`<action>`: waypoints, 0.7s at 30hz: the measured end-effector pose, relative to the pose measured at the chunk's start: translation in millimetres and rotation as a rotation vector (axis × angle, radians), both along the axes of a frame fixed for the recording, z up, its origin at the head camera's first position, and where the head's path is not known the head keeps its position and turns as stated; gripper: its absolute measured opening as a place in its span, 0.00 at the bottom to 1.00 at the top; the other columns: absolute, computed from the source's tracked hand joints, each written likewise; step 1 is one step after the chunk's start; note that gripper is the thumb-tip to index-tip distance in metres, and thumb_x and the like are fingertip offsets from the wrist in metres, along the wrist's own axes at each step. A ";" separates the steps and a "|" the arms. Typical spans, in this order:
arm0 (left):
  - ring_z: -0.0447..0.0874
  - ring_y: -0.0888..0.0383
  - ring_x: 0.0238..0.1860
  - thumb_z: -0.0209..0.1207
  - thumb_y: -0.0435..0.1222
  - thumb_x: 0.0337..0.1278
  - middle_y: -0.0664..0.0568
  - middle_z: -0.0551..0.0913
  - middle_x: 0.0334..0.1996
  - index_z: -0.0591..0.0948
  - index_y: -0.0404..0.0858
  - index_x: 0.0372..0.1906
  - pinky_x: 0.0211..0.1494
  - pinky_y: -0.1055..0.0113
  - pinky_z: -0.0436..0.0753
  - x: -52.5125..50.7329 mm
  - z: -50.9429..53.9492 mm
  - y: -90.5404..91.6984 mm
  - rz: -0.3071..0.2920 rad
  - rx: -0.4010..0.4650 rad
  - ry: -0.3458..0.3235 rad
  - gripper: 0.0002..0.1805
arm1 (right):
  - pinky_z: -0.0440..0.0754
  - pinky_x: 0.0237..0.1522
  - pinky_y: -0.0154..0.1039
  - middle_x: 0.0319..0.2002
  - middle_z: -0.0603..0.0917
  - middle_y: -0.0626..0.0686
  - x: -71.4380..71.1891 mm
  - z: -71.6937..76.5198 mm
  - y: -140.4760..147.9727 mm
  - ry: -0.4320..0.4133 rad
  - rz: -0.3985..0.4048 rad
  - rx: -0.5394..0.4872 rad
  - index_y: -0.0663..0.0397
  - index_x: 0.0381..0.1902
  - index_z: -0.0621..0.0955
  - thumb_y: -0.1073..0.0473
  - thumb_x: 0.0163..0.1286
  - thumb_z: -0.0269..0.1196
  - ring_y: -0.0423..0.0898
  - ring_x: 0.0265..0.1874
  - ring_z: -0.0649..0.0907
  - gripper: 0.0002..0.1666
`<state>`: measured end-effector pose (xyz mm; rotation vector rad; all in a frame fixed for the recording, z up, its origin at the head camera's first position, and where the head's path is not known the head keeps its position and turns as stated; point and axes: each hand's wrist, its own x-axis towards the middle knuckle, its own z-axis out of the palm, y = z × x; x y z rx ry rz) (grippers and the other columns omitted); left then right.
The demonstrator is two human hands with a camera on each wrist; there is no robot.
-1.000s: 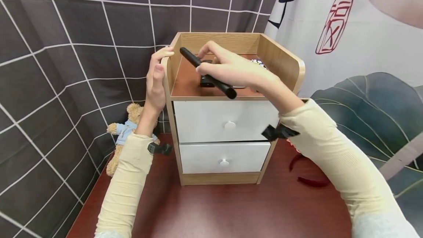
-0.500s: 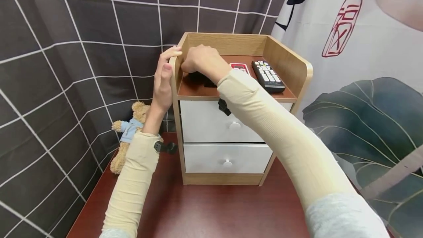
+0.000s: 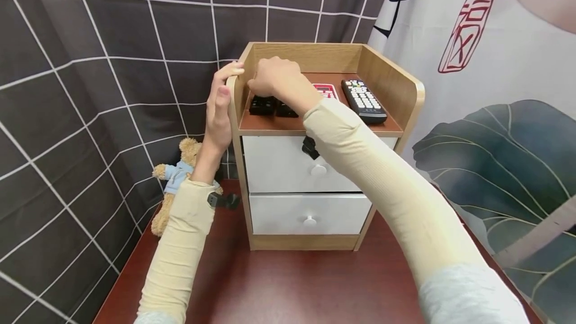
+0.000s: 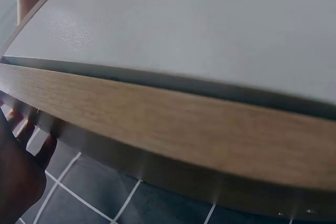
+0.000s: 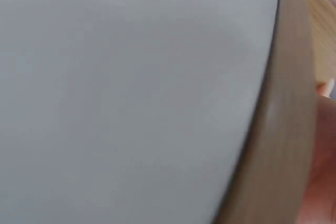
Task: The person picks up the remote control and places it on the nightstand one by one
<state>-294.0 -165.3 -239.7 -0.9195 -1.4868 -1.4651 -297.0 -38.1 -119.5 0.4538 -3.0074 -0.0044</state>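
In the head view my left hand [image 3: 218, 109] rests against the outer left side of a small wooden cabinet [image 3: 235, 159], fingertips over its upper edge and thumb upright. Some of its fingers [image 4: 46, 150] show dark behind the panel in the left wrist view. My right hand [image 3: 276, 79], its fingers bent, is over the left part of the cabinet's top shelf. It holds a black remote control [image 3: 262, 106] that lies front to back there; my fingertips are hidden behind the hand. Right beside it lies another black object [image 3: 285, 110], partly covered by my wrist.
Further right on the shelf are a red-and-white calculator [image 3: 325, 90] and a black keypad device [image 3: 364, 102] with white keys. Two white drawers [image 3: 310, 214] with round knobs are closed. A teddy bear [image 3: 177, 176] sits left of the cabinet on the red-brown table [image 3: 292, 284].
My right hand has carried the black remote control left and down onto the shelf, turning it front to back. The left hand stays on the cabinet's side. The head view shifted slightly.
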 end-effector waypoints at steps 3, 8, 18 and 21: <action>0.65 0.53 0.71 0.42 0.69 0.64 0.36 0.73 0.64 0.73 0.25 0.57 0.76 0.60 0.61 0.6 1.7 -3.2 0.017 -0.024 -0.009 0.48 | 0.79 0.53 0.53 0.55 0.84 0.55 1.7 -3.6 13.2 0.146 0.057 -0.039 0.49 0.49 0.81 0.40 0.71 0.48 0.55 0.55 0.82 0.25; 0.69 0.50 0.68 0.40 0.66 0.68 0.37 0.74 0.64 0.77 0.28 0.55 0.73 0.61 0.64 4.6 12.8 -21.4 0.140 -0.208 0.022 0.43 | 0.78 0.51 0.54 0.49 0.83 0.53 14.4 0.9 50.2 0.283 0.172 -0.131 0.50 0.46 0.81 0.44 0.72 0.48 0.54 0.52 0.80 0.22; 0.59 0.45 0.76 0.33 0.72 0.65 0.43 0.64 0.75 0.71 0.42 0.71 0.77 0.43 0.54 32.9 44.8 -100.2 0.493 -0.604 0.000 0.47 | 0.49 0.78 0.50 0.76 0.63 0.52 41.7 13.5 172.0 0.317 0.126 -0.534 0.46 0.74 0.67 0.35 0.74 0.48 0.50 0.78 0.55 0.37; 0.53 0.43 0.78 0.33 0.71 0.66 0.44 0.58 0.78 0.66 0.47 0.75 0.78 0.39 0.45 38.1 33.6 -124.3 0.589 -0.705 -0.099 0.44 | 0.45 0.79 0.54 0.77 0.61 0.56 44.9 0.3 215.1 0.378 0.108 -0.570 0.48 0.76 0.63 0.39 0.76 0.46 0.54 0.79 0.53 0.36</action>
